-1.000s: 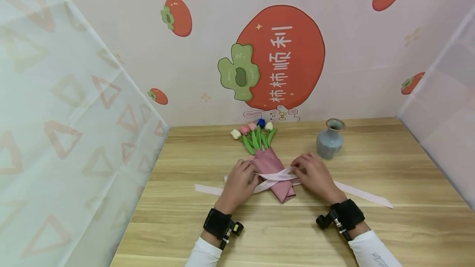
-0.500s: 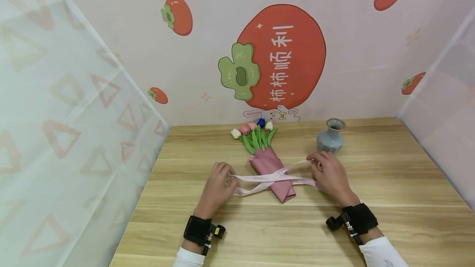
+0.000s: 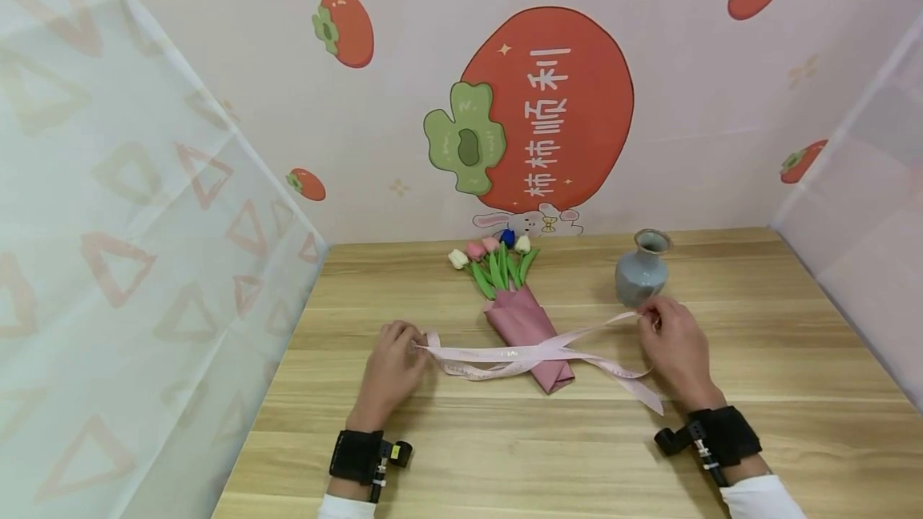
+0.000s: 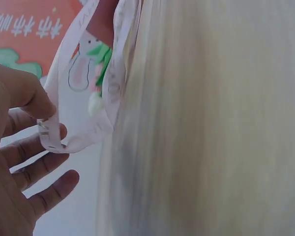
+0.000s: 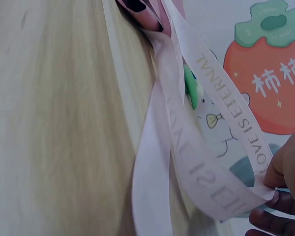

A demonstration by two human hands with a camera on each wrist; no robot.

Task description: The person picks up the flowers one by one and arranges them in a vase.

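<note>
A bouquet of tulips (image 3: 502, 264) in mauve wrapping paper (image 3: 521, 321) lies on the wooden table. Pale pink ribbon (image 3: 490, 355) crosses over the lower part of the paper, with loops out to both sides. At the left, my left hand (image 3: 392, 367) pinches one loop between thumb and forefinger; its other fingers are spread in the left wrist view. My right hand (image 3: 676, 351) pinches the other loop (image 5: 253, 132), printed with gold lettering. One ribbon tail (image 5: 155, 172) hangs loose below the right hand.
A grey-blue vase (image 3: 640, 272) stands at the back right, just behind my right hand. The wooden table (image 3: 505, 463) meets a wall (image 3: 685, 102) printed with persimmons. A white sheet (image 3: 159, 263) borders the left side.
Both hands have moved apart, the left to the left and the right to the right, drawing the ribbon loops outward across the bouquet. Bouquet and vase stay in place.
</note>
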